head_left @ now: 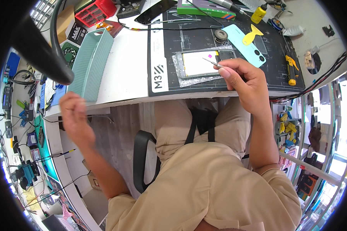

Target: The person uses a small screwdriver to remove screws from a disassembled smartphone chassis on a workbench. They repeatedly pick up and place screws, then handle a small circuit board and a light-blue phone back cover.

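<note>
My right hand [247, 82] pinches a thin pointed metal tool [211, 62] between thumb and fingers; whether it is a tweezer or a pick I cannot tell. Its tip hovers over an opened phone [180, 66] with a large white battery [196, 65] and a small pink mark on it. Under the phone lies a crumpled clear plastic wrap [194, 81]. My left hand [77, 119] is raised at the table's front edge, beside the near end of a long teal basket [91, 63]. Motion smears its fingers, and nothing plainly shows in them.
A dark work mat [169, 38] carries a light-blue phone back [239, 40], a yellow fish-shaped pry piece [252, 36], a round tin [221, 35] and yellow-black cutters [291, 71]. Behind stand a yellow bottle [259, 14] and a green box [204, 10]. A black arm [46, 50] juts in at left.
</note>
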Motion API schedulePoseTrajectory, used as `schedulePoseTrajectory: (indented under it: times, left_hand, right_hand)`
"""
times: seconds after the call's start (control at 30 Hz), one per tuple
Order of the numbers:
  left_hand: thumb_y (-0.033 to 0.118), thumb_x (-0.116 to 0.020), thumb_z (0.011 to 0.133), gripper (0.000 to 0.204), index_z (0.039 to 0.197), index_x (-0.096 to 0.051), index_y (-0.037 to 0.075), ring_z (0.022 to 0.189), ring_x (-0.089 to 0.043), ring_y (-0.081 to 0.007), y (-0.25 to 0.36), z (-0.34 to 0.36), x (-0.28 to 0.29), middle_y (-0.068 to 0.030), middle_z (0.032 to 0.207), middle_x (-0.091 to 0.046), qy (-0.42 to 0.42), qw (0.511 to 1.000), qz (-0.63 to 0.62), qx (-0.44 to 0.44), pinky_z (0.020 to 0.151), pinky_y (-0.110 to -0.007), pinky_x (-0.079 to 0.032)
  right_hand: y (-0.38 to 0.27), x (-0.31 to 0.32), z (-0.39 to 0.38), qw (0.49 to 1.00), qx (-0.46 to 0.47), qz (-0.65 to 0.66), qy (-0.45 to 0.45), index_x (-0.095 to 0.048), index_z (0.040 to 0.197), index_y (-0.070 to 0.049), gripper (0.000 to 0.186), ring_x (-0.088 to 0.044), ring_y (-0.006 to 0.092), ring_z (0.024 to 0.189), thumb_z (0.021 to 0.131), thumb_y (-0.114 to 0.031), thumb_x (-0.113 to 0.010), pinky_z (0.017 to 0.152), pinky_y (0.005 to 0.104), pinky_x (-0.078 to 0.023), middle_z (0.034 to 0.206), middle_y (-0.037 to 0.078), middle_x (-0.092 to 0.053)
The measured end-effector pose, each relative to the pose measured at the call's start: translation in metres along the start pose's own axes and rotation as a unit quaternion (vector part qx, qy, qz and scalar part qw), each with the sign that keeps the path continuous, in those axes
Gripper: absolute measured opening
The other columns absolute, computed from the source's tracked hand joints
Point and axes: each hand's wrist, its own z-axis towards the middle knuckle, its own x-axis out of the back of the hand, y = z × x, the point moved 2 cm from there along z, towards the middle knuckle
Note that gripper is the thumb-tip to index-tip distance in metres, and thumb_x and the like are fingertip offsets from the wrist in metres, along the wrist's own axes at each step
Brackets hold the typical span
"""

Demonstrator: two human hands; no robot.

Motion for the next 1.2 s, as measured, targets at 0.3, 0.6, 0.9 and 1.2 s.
schedulePoseTrajectory:
  times: [0.3, 0.6, 0.9, 1.2]
  left_hand:
    - [0.009, -0.079, 0.095, 0.013, 0.106, -0.074, 0.005, 0.097, -0.057, -0.0118, 0.063, 0.014, -0.161, -0.0017, 0.108, -0.067, -0.097, 0.946, -0.302, 0.070, 0.087, -0.028, -0.043]
    - [0.013, -0.085, 0.093, 0.017, 0.108, -0.078, 0.006, 0.097, -0.057, -0.0096, 0.078, 0.032, -0.196, -0.0010, 0.108, -0.068, -0.070, 0.899, -0.425, 0.077, 0.089, -0.025, -0.045]
    - [0.019, -0.084, 0.095, 0.016, 0.106, -0.080, 0.009, 0.104, -0.055, -0.0102, 0.077, 0.033, -0.197, 0.0003, 0.110, -0.072, -0.090, 0.914, -0.379, 0.110, 0.095, -0.028, -0.043]
    - [0.027, -0.083, 0.096, 0.020, 0.106, -0.080, 0.010, 0.101, -0.056, -0.0095, 0.087, 0.040, -0.198, 0.0009, 0.105, -0.076, -0.107, 0.922, -0.356, 0.112, 0.094, -0.028, -0.043]
  right_hand:
    - [-0.036, 0.004, 0.036, 0.904, 0.288, -0.316, -0.014, -0.081, 0.110, -0.008, 0.016, -0.058, 0.0124, 0.081, 0.097, -0.017, -0.078, 0.070, 0.0285, -0.043, 0.096, 0.002, -0.073]
    - [-0.049, 0.010, 0.047, 0.954, 0.180, -0.236, -0.033, -0.082, 0.110, -0.008, 0.017, -0.056, 0.0075, 0.080, 0.097, -0.020, -0.080, 0.066, 0.0263, -0.037, 0.093, -0.002, -0.070]
    - [-0.050, 0.011, 0.050, 0.935, 0.227, -0.273, -0.019, -0.082, 0.109, -0.008, 0.016, -0.056, 0.0094, 0.080, 0.096, -0.018, -0.081, 0.067, 0.0273, -0.038, 0.094, -0.001, -0.071]
    - [-0.062, 0.019, 0.054, 0.898, 0.280, -0.340, -0.016, -0.082, 0.108, -0.009, 0.020, -0.053, 0.0073, 0.075, 0.098, -0.026, -0.079, 0.066, 0.0250, -0.037, 0.082, -0.002, -0.068]
